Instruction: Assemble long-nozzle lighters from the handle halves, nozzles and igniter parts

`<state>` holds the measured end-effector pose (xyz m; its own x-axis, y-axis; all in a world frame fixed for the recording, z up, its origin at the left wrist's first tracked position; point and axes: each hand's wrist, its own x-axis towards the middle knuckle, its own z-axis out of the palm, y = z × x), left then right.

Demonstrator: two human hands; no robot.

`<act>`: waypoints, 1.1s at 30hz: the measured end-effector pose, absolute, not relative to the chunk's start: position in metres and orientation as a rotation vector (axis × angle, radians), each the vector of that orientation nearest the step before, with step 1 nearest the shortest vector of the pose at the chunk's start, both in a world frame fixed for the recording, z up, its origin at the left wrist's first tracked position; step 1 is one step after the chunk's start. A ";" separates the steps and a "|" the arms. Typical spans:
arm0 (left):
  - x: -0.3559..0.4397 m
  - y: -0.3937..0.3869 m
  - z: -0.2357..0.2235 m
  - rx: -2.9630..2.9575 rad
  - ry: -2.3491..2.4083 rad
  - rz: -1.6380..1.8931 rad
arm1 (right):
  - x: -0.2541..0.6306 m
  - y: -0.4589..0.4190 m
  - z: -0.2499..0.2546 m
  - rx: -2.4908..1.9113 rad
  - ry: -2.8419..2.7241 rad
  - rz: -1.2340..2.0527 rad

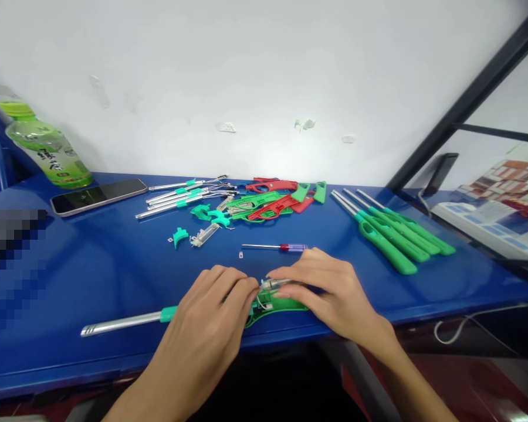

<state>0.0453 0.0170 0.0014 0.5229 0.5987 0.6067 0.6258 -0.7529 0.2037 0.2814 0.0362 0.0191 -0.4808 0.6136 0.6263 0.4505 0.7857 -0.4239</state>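
Note:
A long-nosed gas lighter lies opened near the front table edge, its silver tube (123, 323) pointing left and its green half-shell (286, 303) showing white wire inside. My left hand (215, 310) curls over the middle of the lighter, closed, with its fingertips by the near end of a clear fuel tank (270, 284). Between thumb and fingers, my right hand (334, 287) pinches that tank just above the shell. What lies under my left palm is hidden. Beyond the hands rest a screwdriver (290, 248) and a tiny white clip (241, 255).
Loose silver tubes (171, 205), red and green shells (268, 205), green triggers (180, 237) and another clear tank (206, 234) lie toward the wall. Several assembled green lighters (391, 240) sit at right. A phone (99, 196) and a bottle (53, 149) occupy the back left.

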 end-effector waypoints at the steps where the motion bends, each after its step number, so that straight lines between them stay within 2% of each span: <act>1: 0.045 0.017 0.001 -2.706 -1.082 -1.043 | 0.282 0.036 0.019 -0.783 -2.164 0.256; 23: 0.044 0.008 0.009 -2.652 -1.167 -1.189 | 0.283 0.033 0.024 -0.999 -2.211 0.381; 33: 0.041 0.004 0.005 -2.687 -1.154 -1.022 | 0.286 0.032 0.019 -0.976 -2.308 0.331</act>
<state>0.0414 0.0035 0.0048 0.5048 0.6318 0.5882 0.6602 -0.7216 0.2084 0.2864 0.0322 0.0194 -0.5465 0.7163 0.4339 0.5653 0.6978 -0.4399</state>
